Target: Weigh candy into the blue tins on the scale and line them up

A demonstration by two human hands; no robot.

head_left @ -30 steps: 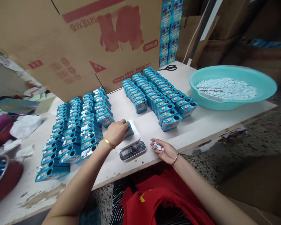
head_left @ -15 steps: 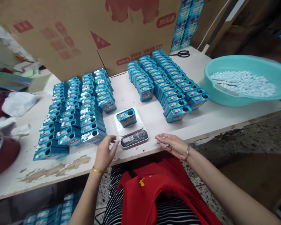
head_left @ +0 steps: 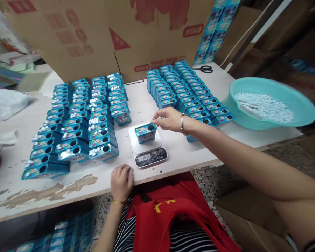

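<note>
Holding my right hand (head_left: 169, 119) just above the blue tin (head_left: 146, 133), I have my fingers pinched together on a few small white pellets (head_left: 160, 117) beside the round hole in its lid. The tin sits upright on the white platform of the small scale (head_left: 149, 148), whose dark display below shows digits too small for me to read surely. Its top is bright blue with colourful lettering, and I cannot tell whether anything lies inside the hole.

My left hand (head_left: 122, 182) rests on the front edge of the table (head_left: 173, 154), fingers curled loosely, gripping nothing, just beside the scale.

To my left stand rows of tins (head_left: 78, 122); many carry little heaps of white pellets on their lids, others show only the dark hole. To my right stands a second block of tins (head_left: 181, 91) whose lids look bare. Further right, a teal basin (head_left: 273, 105) holds a shallow spread of white pellets. A pair of scissors (head_left: 206, 69) lies near the far edge, before a large cardboard box (head_left: 107, 35).
</note>
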